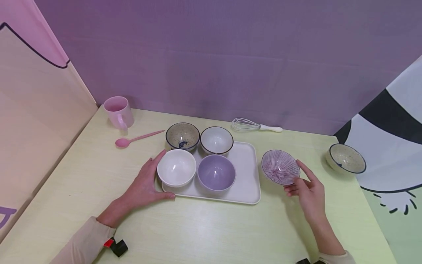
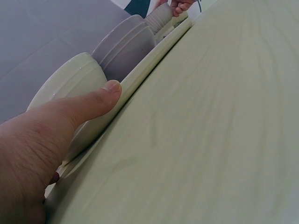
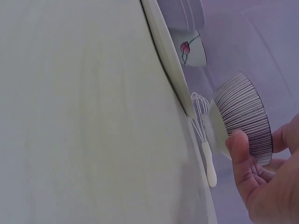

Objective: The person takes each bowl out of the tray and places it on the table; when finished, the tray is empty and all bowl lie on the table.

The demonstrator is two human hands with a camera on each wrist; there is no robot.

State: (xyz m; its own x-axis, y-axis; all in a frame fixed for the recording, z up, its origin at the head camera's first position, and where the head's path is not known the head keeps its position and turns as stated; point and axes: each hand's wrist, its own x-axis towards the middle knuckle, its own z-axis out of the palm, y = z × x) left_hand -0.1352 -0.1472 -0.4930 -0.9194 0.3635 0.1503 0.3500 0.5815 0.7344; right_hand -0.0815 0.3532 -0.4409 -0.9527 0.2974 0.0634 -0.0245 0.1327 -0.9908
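Observation:
In the head view, my right hand [image 1: 308,194] grips the rim of a purple-striped bowl [image 1: 280,167], holding it up beside the tray's right edge. The right wrist view shows the striped outside of this bowl [image 3: 243,116], with thumb and fingers at its edge. My left hand [image 1: 143,185] is spread at the near left corner of a white tray [image 1: 245,172], beside a plain white bowl [image 1: 176,168]; its thumb [image 2: 100,100] stretches along the front. A lilac bowl [image 1: 216,172] stands next to the white one. Behind them are a speckled bowl [image 1: 178,134] and a dark-rimmed white bowl [image 1: 217,140].
A pink mug [image 1: 119,113] stands at the back left, with a pink spoon [image 1: 138,139] in front of it. The white whisk [image 1: 255,125] lies along the back edge. Another speckled bowl [image 1: 346,158] sits at the far right by the table's edge.

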